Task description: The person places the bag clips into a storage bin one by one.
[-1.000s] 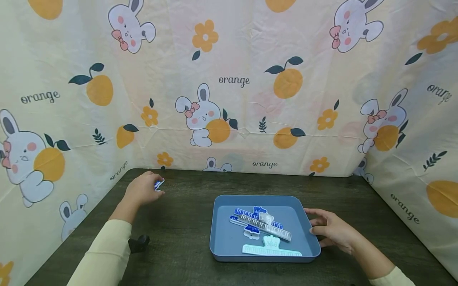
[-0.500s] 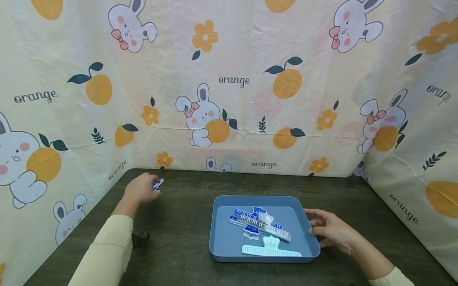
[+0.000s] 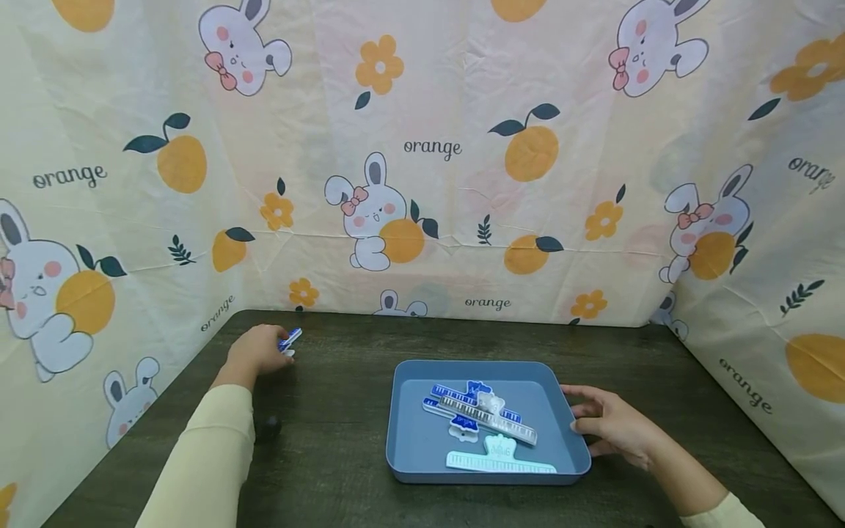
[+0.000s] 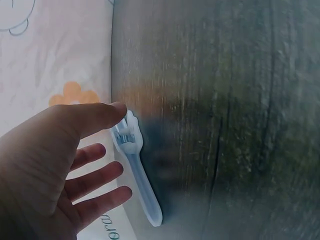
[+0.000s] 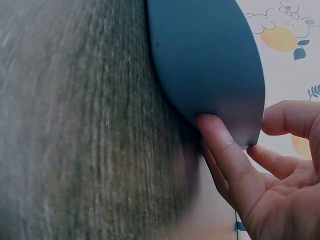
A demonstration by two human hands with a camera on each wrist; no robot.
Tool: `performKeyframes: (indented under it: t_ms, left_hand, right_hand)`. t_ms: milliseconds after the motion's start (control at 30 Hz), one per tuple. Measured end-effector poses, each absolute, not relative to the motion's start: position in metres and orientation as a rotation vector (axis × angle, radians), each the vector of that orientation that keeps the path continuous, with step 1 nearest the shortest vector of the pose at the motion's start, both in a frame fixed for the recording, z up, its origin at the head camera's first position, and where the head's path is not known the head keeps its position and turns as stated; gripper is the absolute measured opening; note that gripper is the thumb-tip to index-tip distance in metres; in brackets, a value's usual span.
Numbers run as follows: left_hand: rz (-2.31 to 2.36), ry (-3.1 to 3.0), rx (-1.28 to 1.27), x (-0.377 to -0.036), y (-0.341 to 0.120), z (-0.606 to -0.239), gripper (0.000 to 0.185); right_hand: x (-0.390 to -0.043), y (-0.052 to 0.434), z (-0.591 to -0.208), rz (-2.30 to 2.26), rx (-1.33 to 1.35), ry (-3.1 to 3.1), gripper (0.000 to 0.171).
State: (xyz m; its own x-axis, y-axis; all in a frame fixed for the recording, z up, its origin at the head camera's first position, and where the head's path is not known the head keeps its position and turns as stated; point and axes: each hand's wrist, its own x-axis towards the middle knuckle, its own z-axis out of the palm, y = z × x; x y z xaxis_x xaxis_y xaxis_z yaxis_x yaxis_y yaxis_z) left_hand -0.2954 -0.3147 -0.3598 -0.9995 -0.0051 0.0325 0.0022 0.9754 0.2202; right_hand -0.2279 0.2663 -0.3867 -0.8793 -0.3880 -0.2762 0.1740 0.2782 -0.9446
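Observation:
My left hand (image 3: 259,350) is at the table's back left corner. It pinches a small blue and white clip (image 3: 289,339) by its head, with the thumb (image 4: 102,114) on top. The clip (image 4: 135,165) hangs just above the wood, and my other fingers are spread below it. A blue tray (image 3: 414,443) stands at the middle of the table. My right hand (image 3: 612,427) grips the tray's right rim, and my thumb (image 5: 225,150) presses on the outer wall of the tray (image 5: 205,65). Inside lie a blue clip (image 3: 462,424), a piano-key clip (image 3: 491,419) and a mint clip (image 3: 500,457).
The dark wooden table (image 3: 343,455) is closed in at the back and on both sides by a cloth printed with rabbits and oranges (image 3: 436,183). A small dark object (image 3: 267,428) lies beside my left sleeve.
My left hand has drawn slightly back and to the left with the small clip in it. My right hand and the tray have stayed put.

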Motion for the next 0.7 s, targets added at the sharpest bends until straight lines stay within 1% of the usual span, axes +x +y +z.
performKeyframes:
  t_ms: [167, 700]
  left_hand:
    - [-0.396, -3.118, 0.079, -0.2975, -0.3175, -0.3591, 0.051]
    - [-0.424, -3.18, 0.062, -0.3052, -0.3231, -0.3685, 0.047]
  right_hand:
    - [-0.2283, 0.2662, -0.3864, -1.641, -0.194, 2.087, 0.073]
    - [-0.2287, 0.2659, -0.3865, -1.638, -0.178, 2.103, 0.073]
